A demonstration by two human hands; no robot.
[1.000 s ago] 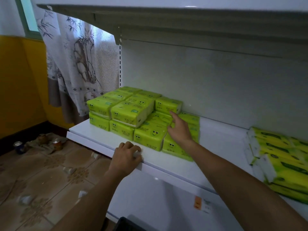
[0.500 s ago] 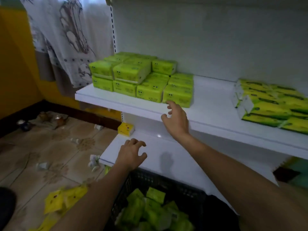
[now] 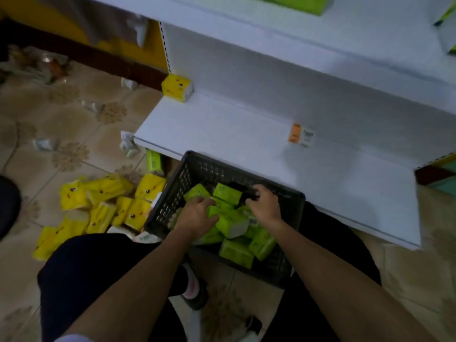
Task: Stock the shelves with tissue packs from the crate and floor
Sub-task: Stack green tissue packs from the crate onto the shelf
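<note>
Head view: lower shelf (image 3: pixel 246 134) bears one yellow pack (image 3: pixel 177 87) at its back corner. Crate (image 3: pixel 170 196) on the floor (image 3: pixel 49 119) holds loose green tissue packs (image 3: pixel 235 251); yellow packs (image 3: pixel 98 206) lie beside it. Both hands have dropped from the upper shelf (image 3: pixel 271 28) into the crate: left hand (image 3: pixel 197 217) fingers clamp a green pack, right hand (image 3: pixel 266 206) fingers curled, grip indeterminate. Another restocking load appears to be starting.

Tiled floor (image 3: pixel 74 124) with black crate (image 3: pixel 172 193) and scattered yellow tissue packs (image 3: pixel 103 193); lower shelf (image 3: pixel 234 134) with one yellow pack (image 3: pixel 177 87)

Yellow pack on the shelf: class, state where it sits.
Head view: the yellow pack sits at the lower shelf's back left corner, against the back panel, up-left of the crate.
</note>
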